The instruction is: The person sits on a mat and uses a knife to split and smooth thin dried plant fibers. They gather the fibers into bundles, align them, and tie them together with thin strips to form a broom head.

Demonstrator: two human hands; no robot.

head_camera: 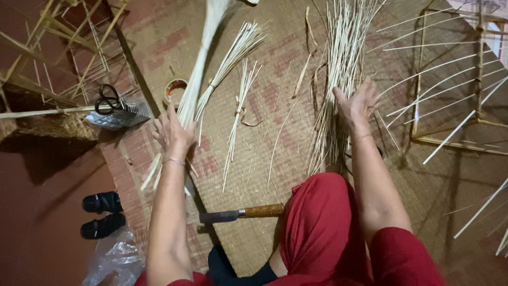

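Head view, looking down at a person seated on a woven mat (254, 159) in red trousers. Left hand (173, 132) lies with fingers loosely spread on a thick bundle of pale bamboo splints (198, 69) that runs away from it; whether it grips or only rests there cannot be told. Right hand (357, 103) is open, fingers fanned, pressing into a loose sheaf of thin splints (336, 79) standing just ahead of the knee. Sorting such strips likely goes best with an even, gentle press so none snap. Between the hands lie two smaller tied bunches (238, 95). Near the left elbow rests a knife (241, 213) with a wooden handle. Beyond the left hand sit a tape roll (174, 87) and black scissors (108, 98).
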